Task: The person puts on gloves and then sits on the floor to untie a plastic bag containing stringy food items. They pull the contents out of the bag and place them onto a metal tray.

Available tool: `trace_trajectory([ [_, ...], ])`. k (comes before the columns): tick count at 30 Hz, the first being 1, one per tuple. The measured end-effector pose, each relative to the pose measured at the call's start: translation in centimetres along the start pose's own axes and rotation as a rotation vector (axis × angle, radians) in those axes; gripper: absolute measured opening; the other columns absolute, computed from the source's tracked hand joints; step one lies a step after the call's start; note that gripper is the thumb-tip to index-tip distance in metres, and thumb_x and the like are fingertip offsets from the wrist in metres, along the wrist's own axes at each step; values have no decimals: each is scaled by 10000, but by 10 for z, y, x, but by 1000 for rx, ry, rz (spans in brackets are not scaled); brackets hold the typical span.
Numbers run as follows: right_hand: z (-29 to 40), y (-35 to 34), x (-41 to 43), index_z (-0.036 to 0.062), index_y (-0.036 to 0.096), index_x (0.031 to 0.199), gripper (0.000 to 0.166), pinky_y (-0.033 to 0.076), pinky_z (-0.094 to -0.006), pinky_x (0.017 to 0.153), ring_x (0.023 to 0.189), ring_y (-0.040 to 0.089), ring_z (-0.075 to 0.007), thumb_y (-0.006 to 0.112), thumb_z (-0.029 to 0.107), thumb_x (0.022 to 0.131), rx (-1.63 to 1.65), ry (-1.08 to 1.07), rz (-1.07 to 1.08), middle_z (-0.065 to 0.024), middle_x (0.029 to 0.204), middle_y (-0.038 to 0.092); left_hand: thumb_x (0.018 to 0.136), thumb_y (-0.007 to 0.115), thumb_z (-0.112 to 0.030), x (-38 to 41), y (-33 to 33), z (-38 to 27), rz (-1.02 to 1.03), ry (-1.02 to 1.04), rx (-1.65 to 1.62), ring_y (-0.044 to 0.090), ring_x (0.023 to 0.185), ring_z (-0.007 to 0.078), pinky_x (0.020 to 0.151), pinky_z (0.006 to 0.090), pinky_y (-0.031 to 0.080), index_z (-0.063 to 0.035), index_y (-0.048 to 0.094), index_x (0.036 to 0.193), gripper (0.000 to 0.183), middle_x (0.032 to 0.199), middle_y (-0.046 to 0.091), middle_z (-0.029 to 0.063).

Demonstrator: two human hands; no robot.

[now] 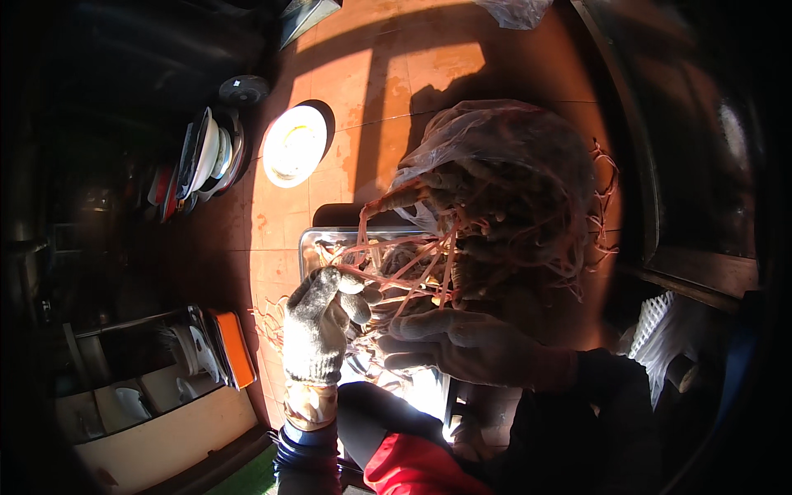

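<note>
My left hand [318,328], in a knitted work glove, grips several thin reddish plastic ties [408,275] above the left side of a metal tray [304,247]. The ties stretch rightward to a bunch of pale brown, root-like pieces [507,216] partly inside a clear plastic bag [495,130]. My right hand [458,346], also gloved and mostly in shadow, lies over the tray just below the bunch. Its fingers extend to the left; whether they hold anything is unclear. More pieces and loose bits lie in the tray beneath both hands.
A white plate [296,146] rests on the reddish tiled floor [383,80]. Stacked dishes [213,154] stand at left; below them is a partitioned box [179,414] beside an orange board [234,349]. Loose ties [605,204] lie right of the bag. White foam netting [653,318] is at right.
</note>
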State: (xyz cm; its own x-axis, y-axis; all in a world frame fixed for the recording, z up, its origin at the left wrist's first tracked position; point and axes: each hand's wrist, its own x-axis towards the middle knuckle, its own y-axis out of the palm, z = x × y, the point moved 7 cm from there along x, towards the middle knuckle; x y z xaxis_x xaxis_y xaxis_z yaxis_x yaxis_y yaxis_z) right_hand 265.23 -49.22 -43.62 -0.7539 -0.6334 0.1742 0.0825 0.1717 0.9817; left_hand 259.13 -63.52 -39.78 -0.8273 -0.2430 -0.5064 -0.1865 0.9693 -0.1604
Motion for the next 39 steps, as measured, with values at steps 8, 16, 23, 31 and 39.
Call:
trace_trajectory([
  [8, 3, -9, -27, -30, 370, 1320, 500, 258, -473, 1073, 1277, 354, -345, 480, 247, 919, -80, -47, 23, -224, 1362, 371, 874, 453, -209, -1, 9, -17, 178, 166, -20, 489, 558, 157, 615, 271, 388, -15, 559, 707, 278, 628, 549, 120],
  [16, 3, -7, -30, -24, 351, 1332, 512, 262, -474, 1066, 1275, 355, -353, 473, 243, 913, -13, 140, -42, -222, 1368, 363, 810, 529, 15, -16, 25, -42, 280, 764, 670, 538, 578, 161, 552, 258, 423, -3, 485, 666, 152, 637, 548, 92],
  [23, -4, -11, -33, 23, 364, 1339, 485, 262, -474, 1067, 1293, 330, -347, 488, 216, 912, -66, 102, 18, -210, 1405, 304, 719, 557, 51, -4, 5, -21, 250, 488, 315, 563, 558, 138, 509, 230, 434, -10, 582, 710, 66, 688, 589, 68],
  [31, -9, -22, -44, 174, 269, 1395, 784, 325, -526, 1023, 1300, 296, -391, 731, 158, 762, 195, 240, -261, -254, 1432, 178, 825, 602, -115, -14, 16, -38, 263, 791, 569, 540, 552, 165, 522, 260, 405, -11, 495, 668, 217, 619, 539, 73],
  [39, 2, 0, -32, -5, 352, 1341, 536, 275, -478, 1047, 1231, 404, -398, 488, 276, 906, -40, 223, -87, -230, 1314, 438, 697, 564, 30, -18, 15, -37, 296, 885, 505, 583, 569, 149, 499, 229, 435, 13, 574, 664, 38, 678, 590, 100],
])
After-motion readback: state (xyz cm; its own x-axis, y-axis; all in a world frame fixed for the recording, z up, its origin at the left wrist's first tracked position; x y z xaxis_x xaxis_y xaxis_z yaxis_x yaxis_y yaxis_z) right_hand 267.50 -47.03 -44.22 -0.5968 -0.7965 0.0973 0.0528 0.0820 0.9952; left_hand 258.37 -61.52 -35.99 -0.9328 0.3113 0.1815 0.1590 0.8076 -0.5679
